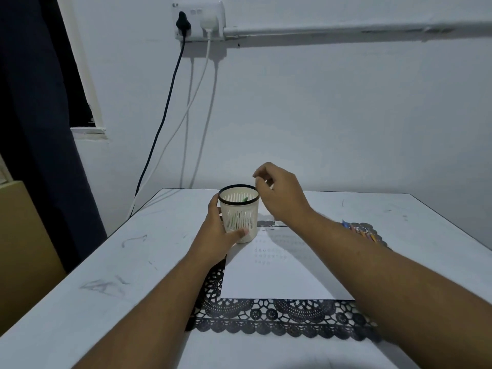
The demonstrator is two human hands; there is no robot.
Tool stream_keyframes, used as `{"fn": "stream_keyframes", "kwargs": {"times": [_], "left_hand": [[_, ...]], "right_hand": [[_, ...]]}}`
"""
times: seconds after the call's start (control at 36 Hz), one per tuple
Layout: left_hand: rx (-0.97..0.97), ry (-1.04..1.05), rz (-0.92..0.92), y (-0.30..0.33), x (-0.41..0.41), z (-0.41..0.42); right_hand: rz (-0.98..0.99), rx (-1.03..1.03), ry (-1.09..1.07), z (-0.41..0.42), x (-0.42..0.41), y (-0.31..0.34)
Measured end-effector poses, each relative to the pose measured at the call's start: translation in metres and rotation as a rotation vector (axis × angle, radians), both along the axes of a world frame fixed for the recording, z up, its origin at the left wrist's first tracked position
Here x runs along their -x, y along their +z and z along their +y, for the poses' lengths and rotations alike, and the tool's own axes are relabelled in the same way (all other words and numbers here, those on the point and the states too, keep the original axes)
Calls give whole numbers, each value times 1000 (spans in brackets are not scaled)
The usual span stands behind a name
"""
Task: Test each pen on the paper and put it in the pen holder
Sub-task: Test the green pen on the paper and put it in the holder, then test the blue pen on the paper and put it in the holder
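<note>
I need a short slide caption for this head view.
Left hand holds the pen holder on the paper; right hand hovers empty above its rim.

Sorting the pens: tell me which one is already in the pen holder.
The green pen, its tip showing inside the pen holder the left hand grips. The other pens lie bunched on the mat, right of the paper.

I see the slotted white plastic pen holder on the white paper sheet's far-left corner | paper on black lace mat | coloured pens right, on mat | green pen in holder
</note>
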State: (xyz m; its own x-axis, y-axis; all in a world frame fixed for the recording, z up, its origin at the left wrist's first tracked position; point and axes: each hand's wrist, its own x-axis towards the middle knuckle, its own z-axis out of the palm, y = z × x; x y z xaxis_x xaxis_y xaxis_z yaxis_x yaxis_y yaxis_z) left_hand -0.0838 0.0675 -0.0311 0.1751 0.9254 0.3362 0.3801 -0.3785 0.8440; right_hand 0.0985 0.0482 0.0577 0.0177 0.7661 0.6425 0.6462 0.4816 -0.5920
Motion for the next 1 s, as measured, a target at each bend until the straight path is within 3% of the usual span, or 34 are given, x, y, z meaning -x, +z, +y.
{"fn": "stream_keyframes", "kwargs": {"times": [0.08,0.19,0.33,0.39,0.5,0.64,0.75,1.0], "left_hand": [[-10,32,-8,5,5,2],[-158,145,-40,17,7,-8],[-777,273,93,34,-5,-38],[-896,216,175,36,-14,-44],[-793,-47,419,23,-40,-52],[-400,-238,560,-10,-58,-53],[-305,-293,741,-9,-60,-55],[-153,-304,792,-9,-56,-56]], "right_hand": [[74,32,-2,-16,-16,-7],[-6,185,-44,-34,-44,-30],[-191,393,-103,-58,-75,-60],[-246,444,-116,-67,-83,-65],[-369,509,-145,-79,-88,-69],[-466,549,-140,-89,-84,-71],[-457,564,-138,-93,-84,-68],[-361,573,-184,-93,-88,-72]]}}
